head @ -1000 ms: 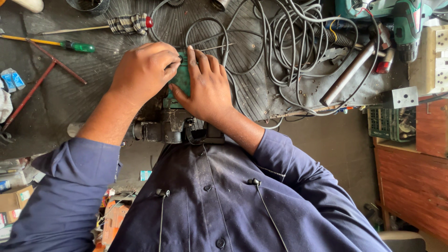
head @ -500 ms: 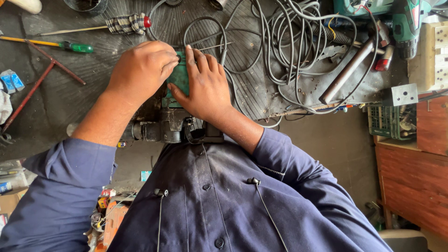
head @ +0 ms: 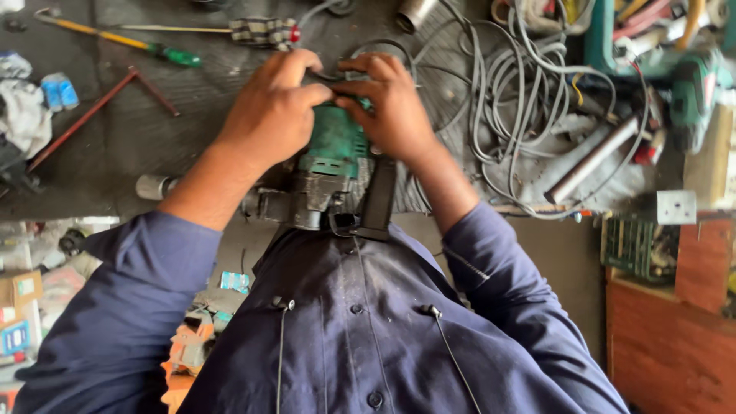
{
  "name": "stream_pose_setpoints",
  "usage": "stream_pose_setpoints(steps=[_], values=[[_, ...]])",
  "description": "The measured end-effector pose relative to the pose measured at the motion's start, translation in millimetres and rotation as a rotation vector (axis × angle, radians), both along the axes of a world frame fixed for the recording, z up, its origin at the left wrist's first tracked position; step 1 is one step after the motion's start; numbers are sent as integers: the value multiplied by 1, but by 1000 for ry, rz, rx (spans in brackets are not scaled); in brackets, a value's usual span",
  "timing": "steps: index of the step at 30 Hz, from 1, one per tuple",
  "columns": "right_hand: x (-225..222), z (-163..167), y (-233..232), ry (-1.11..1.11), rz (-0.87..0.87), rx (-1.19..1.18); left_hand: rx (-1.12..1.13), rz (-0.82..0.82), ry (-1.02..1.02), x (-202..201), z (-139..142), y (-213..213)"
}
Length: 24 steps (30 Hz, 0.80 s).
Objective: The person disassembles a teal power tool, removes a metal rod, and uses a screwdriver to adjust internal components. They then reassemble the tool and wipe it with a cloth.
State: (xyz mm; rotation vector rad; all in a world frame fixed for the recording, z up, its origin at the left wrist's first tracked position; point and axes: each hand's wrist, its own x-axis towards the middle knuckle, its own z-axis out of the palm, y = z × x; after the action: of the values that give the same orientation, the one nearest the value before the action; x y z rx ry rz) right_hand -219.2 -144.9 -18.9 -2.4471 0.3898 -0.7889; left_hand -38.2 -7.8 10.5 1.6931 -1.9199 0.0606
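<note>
Bracing a green and black power tool, seemingly a rotary hammer, against the dark blue work shirt, the person keeps its black handle nearest the body, below both wrists. The left hand is closed over the green housing, fingers curled down its far end. The right hand sits just beside it, touching it, fingers bent, with the tips pinching at a small dark part on the top of the housing; what that part is cannot be made out.

By the look of it, the step in hand is fine fingertip work on the tool's far end, with the left hand mostly steadying. Any further move there would seem to call for a firm hold on the body and a careful, small pinch.

Beyond the right hand lies a tangle of grey cables and a metal tube. Beyond the left hand rest a red T-bar and a green-handled screwdriver.
</note>
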Motion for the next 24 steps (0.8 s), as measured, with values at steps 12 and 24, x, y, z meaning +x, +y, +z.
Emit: stream_pose_setpoints(steps=[12,24], values=[[21,25,-25,162,201,-96,22,135,202,47,-16,30],[34,23,-1,245,-74,156,152,229,-513,213,-50,62]])
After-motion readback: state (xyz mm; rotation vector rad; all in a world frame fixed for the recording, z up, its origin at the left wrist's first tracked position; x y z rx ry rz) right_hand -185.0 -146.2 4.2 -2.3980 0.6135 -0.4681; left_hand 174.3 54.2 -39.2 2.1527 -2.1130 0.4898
